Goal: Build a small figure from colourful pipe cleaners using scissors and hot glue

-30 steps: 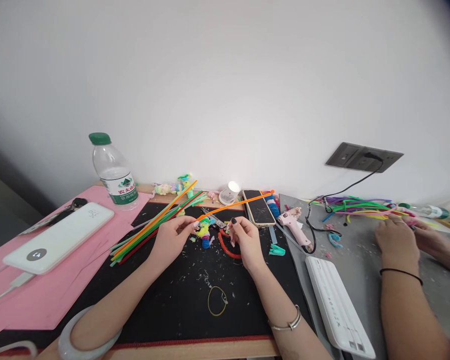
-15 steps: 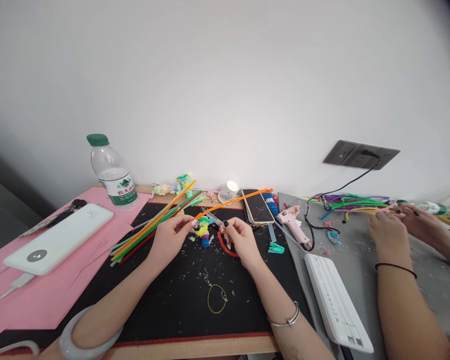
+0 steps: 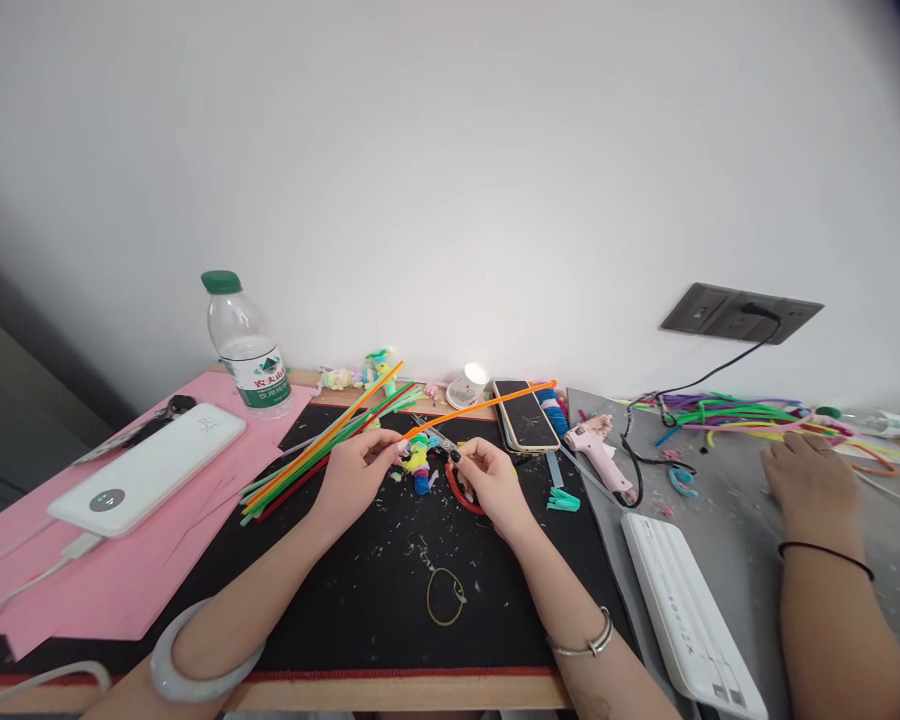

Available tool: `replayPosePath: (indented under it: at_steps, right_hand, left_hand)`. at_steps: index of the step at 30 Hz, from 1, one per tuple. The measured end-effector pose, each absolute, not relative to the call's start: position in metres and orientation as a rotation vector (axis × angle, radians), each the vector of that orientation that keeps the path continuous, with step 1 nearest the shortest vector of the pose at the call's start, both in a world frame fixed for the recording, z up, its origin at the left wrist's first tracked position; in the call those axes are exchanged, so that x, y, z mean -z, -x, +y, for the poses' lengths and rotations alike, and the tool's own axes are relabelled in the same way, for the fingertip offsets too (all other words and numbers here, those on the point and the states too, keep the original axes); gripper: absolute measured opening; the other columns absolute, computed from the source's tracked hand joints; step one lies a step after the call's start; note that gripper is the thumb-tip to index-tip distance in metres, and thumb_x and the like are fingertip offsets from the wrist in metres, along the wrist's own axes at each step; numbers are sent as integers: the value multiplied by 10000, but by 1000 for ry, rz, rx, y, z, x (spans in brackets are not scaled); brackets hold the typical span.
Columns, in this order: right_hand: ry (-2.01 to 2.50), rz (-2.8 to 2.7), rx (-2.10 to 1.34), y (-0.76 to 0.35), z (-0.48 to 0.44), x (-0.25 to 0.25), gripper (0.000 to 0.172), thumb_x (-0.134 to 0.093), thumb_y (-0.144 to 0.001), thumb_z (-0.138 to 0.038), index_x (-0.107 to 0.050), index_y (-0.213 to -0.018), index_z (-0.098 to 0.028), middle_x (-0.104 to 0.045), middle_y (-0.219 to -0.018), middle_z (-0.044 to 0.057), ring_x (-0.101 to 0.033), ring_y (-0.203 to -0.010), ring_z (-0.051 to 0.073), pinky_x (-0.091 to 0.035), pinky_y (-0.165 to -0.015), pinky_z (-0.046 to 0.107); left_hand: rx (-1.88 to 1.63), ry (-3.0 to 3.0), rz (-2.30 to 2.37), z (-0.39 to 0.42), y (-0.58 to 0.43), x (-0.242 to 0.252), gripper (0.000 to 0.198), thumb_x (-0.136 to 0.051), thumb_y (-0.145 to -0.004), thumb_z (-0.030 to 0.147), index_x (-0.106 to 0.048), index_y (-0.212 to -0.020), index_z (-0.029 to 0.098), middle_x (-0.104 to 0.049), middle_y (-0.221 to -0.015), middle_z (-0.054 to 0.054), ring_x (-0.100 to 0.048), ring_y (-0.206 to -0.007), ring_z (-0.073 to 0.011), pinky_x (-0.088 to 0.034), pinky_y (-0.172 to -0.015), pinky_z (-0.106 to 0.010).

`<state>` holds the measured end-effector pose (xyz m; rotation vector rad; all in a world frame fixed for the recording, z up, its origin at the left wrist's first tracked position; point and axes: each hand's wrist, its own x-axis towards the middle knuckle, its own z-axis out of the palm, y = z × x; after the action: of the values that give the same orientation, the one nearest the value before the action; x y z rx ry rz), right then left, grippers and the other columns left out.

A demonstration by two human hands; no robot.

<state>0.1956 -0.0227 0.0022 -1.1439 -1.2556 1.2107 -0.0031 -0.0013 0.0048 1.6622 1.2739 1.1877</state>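
Observation:
My left hand (image 3: 358, 470) pinches one end of a long orange pipe cleaner (image 3: 487, 402), which runs up and right over the phone (image 3: 526, 414). My right hand (image 3: 487, 478) is closed in a pinch just right of it, fingertips near a small yellow, green and blue pipe-cleaner figure (image 3: 418, 462) on the black mat (image 3: 390, 590). What the right fingers hold is too small to make out. A red pipe-cleaner loop (image 3: 457, 490) lies under my right hand.
A bundle of coloured pipe cleaners (image 3: 322, 450) lies left of my hands. Further left are a water bottle (image 3: 247, 343) and a white power bank (image 3: 150, 470) on pink paper. A pink glue gun (image 3: 604, 455), white keyboard (image 3: 690, 620) and another person's hand (image 3: 814, 485) are right.
The view shifted slightly. My hands stayed together at the figure with the orange pipe cleaner. The other person's far hand drew out of view; their near hand now lies flat.

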Motion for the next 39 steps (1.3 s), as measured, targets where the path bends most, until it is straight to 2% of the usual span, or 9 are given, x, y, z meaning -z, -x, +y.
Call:
replayPosePath:
  at_steps: [3, 6, 9, 11, 14, 17, 24, 32, 39]
  right_hand:
    - [1105, -1257, -1222, -196, -23, -1, 331, -593, -801, -432, -421, -637, -202, -438, -501, -71, -355, -404, 61, -259, -397, 194]
    - [1067, -1233, -1201, -197, -23, 0, 412, -531, -841, -457, -360, -567, -201, -350, -487, -78, -304, -406, 53, -235, -406, 197]
    - [1079, -1277, -1162, -197, -22, 0, 468, -514, -853, -472, -357, -513, -192, -320, -459, -72, -287, -410, 52, -221, -413, 202]
    - [1106, -1298, -1157, -197, -23, -2, 408, -559, -833, -452, -431, -557, -181, -372, -471, -66, -300, -411, 53, -223, -403, 196]
    - [1104, -1232, -1155, -196, -23, -3, 247, -685, -740, -391, -557, -783, -184, -524, -620, -49, -365, -424, 49, -264, -380, 178]
    - [1071, -1198, -1221, -194, -22, -2, 317, -720, -707, -395, -595, -905, -180, -604, -696, -21, -407, -417, 50, -304, -364, 177]
    - [1049, -1184, -1433, -193, -24, 3, 423, -592, -801, -535, -633, -696, -127, -543, -517, -10, -365, -356, 41, -244, -330, 170]
    - [1096, -1222, -1367, -188, -27, -6, 276, -684, -741, -423, -607, -736, -158, -543, -527, -41, -363, -378, 44, -265, -338, 165]
    - [1132, -1200, -1334, -188, -28, -5, 256, -700, -717, -399, -604, -747, -164, -555, -528, -35, -370, -382, 53, -278, -349, 179]
  left_hand:
    - [-1194, -1670, 1265, -2, 3, -7, 204, -588, -808, 378, -663, -834, 190, -707, -775, -23, -670, -697, -187, -540, -686, -306]
    - [-1188, -1677, 1278, -4, 2, -10, 195, -586, -810, 369, -660, -819, 189, -701, -768, -19, -667, -692, -181, -536, -683, -295]
    - [-1172, -1687, 1276, -5, 1, -12, 180, -580, -812, 348, -660, -825, 187, -703, -787, -20, -670, -709, -181, -534, -690, -292]
    - [-1164, -1698, 1271, -5, 1, -11, 174, -575, -815, 336, -663, -841, 188, -705, -797, -22, -673, -721, -185, -535, -695, -297]
    - [-1169, -1741, 1269, -5, 1, -10, 167, -569, -820, 325, -665, -850, 192, -711, -810, -27, -675, -729, -190, -539, -693, -304]
    - [-1157, -1848, 1250, -6, 0, -9, 165, -550, -835, 308, -669, -850, 194, -717, -845, -39, -670, -750, -191, -537, -689, -300]
    - [-1112, -2161, 1066, -11, -1, -9, 174, -521, -878, 278, -678, -869, 204, -714, -881, -47, -648, -816, -180, -506, -762, -291]
    - [-1089, -2265, 991, -12, -3, -9, 166, -526, -887, 261, -682, -870, 205, -709, -856, -39, -646, -797, -165, -501, -757, -266]
    - [-1003, -2140, 1047, -9, -2, -11, 142, -556, -843, 253, -686, -868, 203, -709, -861, -39, -654, -781, -173, -524, -729, -274]
